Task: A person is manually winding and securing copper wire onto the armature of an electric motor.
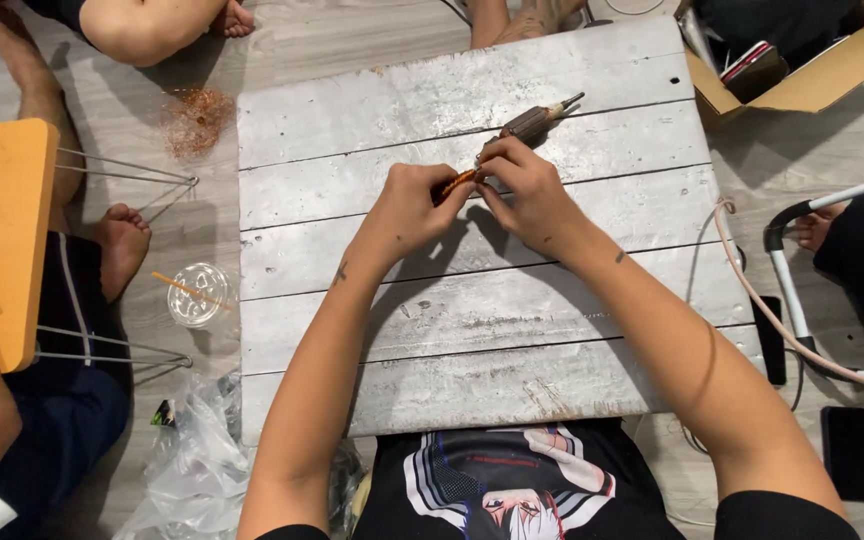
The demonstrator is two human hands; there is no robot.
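Note:
Both my hands meet above the far middle of a white plank board [552, 300]. My left hand [410, 205] pinches a small coil of copper-coloured wire [458, 182] between its fingertips. My right hand [524, 190] grips the other end of that wire piece, along with a brown-handled tool [535, 121] whose metal tip points up and to the right. The part of the wire between my fingers is mostly hidden.
A tangle of copper wire [195, 118] lies on the floor left of the board, near a clear plastic cup [198, 294] with a straw. Another person's legs and a small orange table [2, 230] are on the left. A cardboard box [812, 60] sits top right; phones [849, 452] lie at right.

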